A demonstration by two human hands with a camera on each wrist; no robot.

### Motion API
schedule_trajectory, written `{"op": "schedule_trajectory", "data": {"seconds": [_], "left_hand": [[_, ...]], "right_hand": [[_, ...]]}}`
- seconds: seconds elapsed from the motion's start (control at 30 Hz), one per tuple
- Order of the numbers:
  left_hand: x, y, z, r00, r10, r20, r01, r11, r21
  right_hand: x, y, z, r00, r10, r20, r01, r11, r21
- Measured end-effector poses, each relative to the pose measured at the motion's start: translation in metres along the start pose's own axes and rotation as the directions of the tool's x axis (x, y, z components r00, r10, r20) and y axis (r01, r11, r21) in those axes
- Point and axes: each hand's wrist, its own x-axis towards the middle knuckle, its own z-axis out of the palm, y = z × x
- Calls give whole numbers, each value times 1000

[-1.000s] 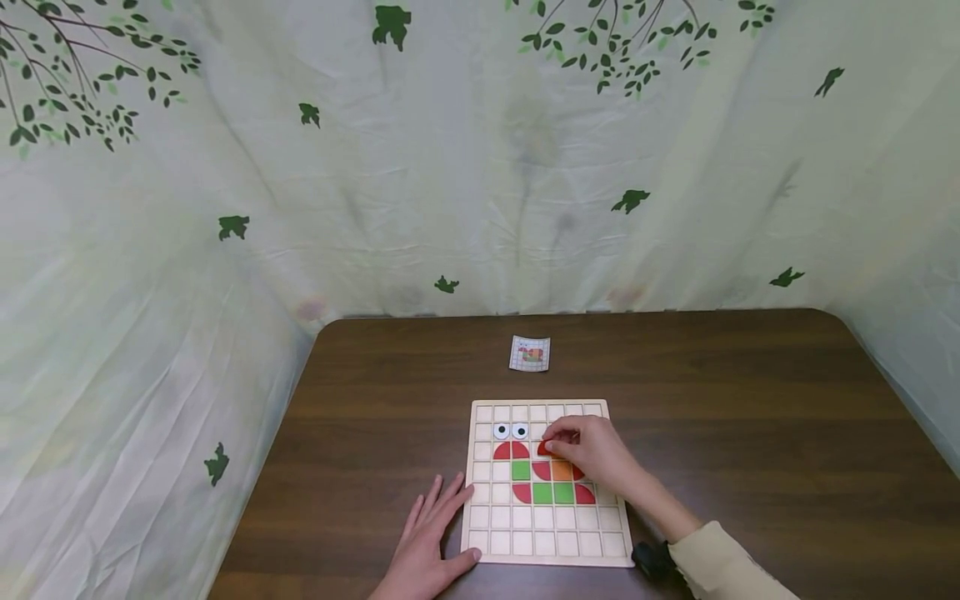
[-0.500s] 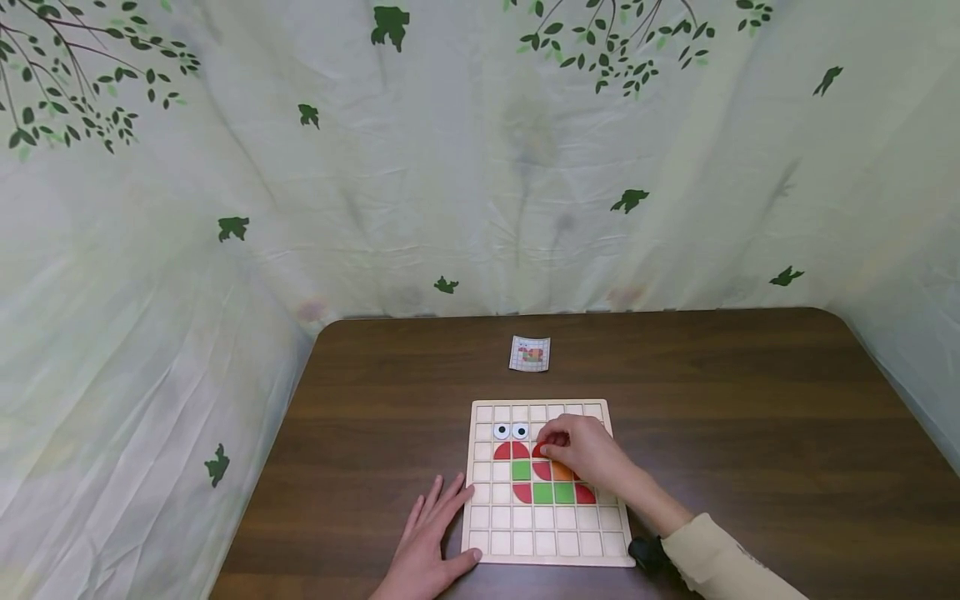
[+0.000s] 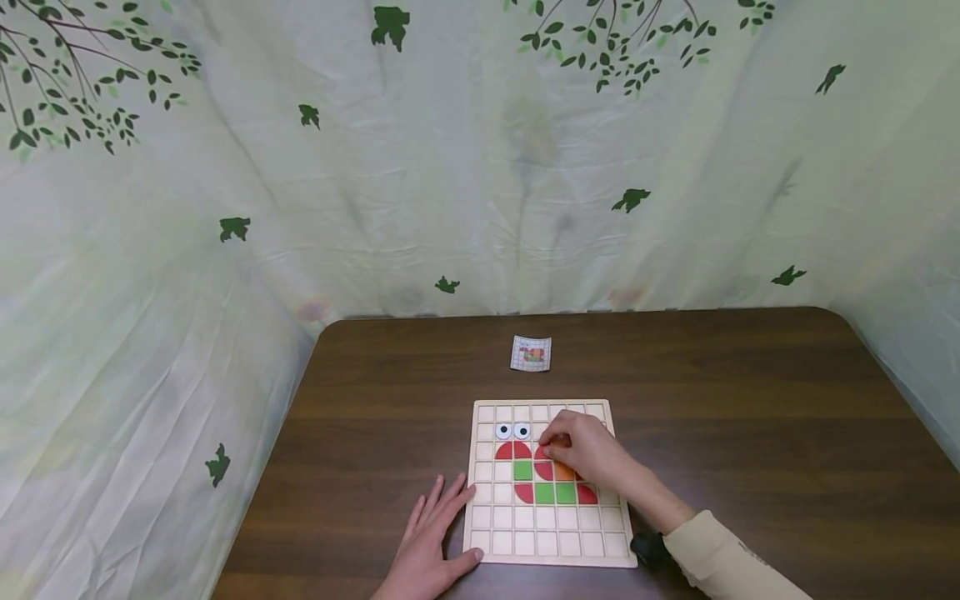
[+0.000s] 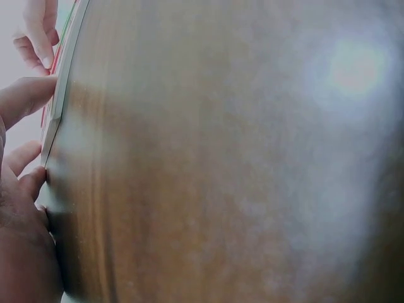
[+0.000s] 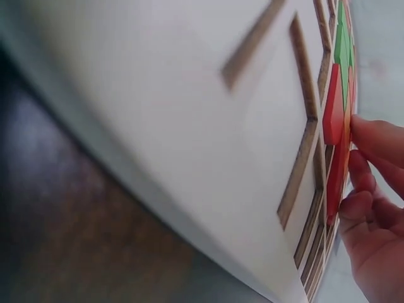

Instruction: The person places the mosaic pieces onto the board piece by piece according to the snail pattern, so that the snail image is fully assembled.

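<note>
A white grid board [image 3: 525, 543] with a pale wooden rim lies on the table. In its cells sit two eye tiles [image 3: 513, 431], red quarter-circle tiles [image 3: 523, 493], green square tiles [image 3: 554, 493] and an orange tile [image 3: 564, 472]. My right hand [image 3: 592, 450] leans over the upper middle, thumb and fingertips pinching a red quarter-circle tile [image 3: 540, 452] at its cell, partly covering it. The right wrist view has this hand [image 5: 379, 208] close against the tiles. My left hand [image 3: 429, 537] rests at the board's left edge, fingers spread; its fingertips touch the rim [image 4: 68, 57] in the left wrist view.
Beyond the board lies a small printed card [image 3: 531, 354] with a coloured grid picture. The brown wooden table [image 3: 750, 433] reaches back to a leaf-patterned curtain [image 3: 480, 167]. A black object [image 3: 649, 548] sits by the right wrist.
My right hand has moved slightly left and lowered the red quarter-circle tile, tilted at first, into line with its cell. The left hand stays at the board's edge.
</note>
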Motion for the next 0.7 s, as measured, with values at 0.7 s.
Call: {"op": "schedule_trajectory", "data": {"seconds": [0.7], "left_hand": [[-1,8,-21,993,-63,-96,40,974,-225]], "right_hand": [[-65,-15,-30,954,64,-293,-35,994,101]]}}
